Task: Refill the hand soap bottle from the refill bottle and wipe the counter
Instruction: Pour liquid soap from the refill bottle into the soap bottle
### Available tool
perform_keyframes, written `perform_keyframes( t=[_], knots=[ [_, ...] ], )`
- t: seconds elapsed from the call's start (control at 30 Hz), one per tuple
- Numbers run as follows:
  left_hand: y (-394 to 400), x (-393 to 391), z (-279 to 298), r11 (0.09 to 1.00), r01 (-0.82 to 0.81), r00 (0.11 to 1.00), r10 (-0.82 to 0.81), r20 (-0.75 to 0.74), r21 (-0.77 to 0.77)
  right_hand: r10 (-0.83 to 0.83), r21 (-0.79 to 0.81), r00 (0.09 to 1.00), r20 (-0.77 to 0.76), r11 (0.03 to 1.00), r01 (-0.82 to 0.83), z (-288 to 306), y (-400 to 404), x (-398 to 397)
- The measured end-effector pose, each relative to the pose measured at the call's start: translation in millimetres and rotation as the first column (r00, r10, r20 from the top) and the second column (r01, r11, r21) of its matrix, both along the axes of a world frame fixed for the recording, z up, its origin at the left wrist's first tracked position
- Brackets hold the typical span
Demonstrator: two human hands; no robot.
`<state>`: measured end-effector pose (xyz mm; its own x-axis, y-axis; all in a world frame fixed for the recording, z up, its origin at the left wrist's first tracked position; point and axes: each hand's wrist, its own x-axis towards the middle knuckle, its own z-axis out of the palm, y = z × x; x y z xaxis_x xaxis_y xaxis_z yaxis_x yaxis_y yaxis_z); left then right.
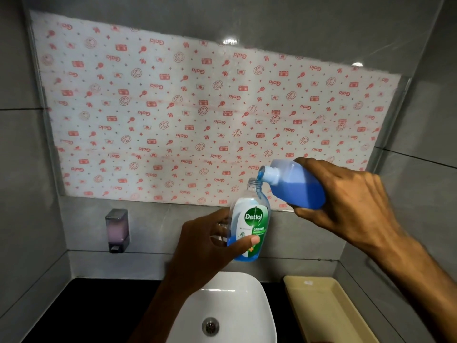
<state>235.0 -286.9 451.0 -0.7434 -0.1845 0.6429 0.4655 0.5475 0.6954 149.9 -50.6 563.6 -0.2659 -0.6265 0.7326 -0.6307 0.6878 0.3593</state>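
step: pouring, mid-refill, judged from the stream and fill level
left hand: fingers wrapped around the lower body of the soap bottle, thumb across the front label; holds it up in the air, about upright
soap bottle: clear, green label, cap off, open neck at top; held above the sink, not resting on anything
right hand: fingers closed over the back and base of the refill bottle, tipping it mouth-down to the left
refill bottle: translucent, blue liquid inside, looks over half full; its mouth sits just above and beside the soap bottle neck
stream: thin blue line runs from refill mouth into the open neck; looks on target, can't tell about drips
fill level: blue only in the bottom part of the soap bottle, upper part clear, so a lot of filling left
sink: white basin straight below both bottles, would catch spills
counter: dark, around the sink; no spill visible, too dark to be sure
tray: beige, right of the sink, looks empty where visible
cap/pump: not in view
cloth: none in view
left to do: finish the fill, put the top back on, set bottles down, wipe the counter; wiping not started as far as shown
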Motion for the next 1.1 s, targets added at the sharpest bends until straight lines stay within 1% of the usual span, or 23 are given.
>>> perform_keyframes(
  t=[0.3, 0.8, 1.1],
  knots=[
    [1.6, 2.0, 0.1, 1.000, 0.002, 1.000, -0.002, 0.019, 0.023, 0.015, -0.006, 1.000, -0.015, 1.000, -0.016, -2.2, 0.6, -1.4],
    [1.7, 1.5, -0.8, 1.000, 0.007, 1.000, -0.007, 0.008, 0.014, -0.005, -0.004, 1.000, 0.010, 1.000, 0.005, -1.6, 1.5, -0.9],
    [0.9, -0.1, -1.5, 0.999, 0.018, 1.000, -0.019, 0.002, 0.026, 0.000, 0.001, 1.000, -0.009, 1.000, 0.000, -0.7, 1.0, -0.6]
  ],
)
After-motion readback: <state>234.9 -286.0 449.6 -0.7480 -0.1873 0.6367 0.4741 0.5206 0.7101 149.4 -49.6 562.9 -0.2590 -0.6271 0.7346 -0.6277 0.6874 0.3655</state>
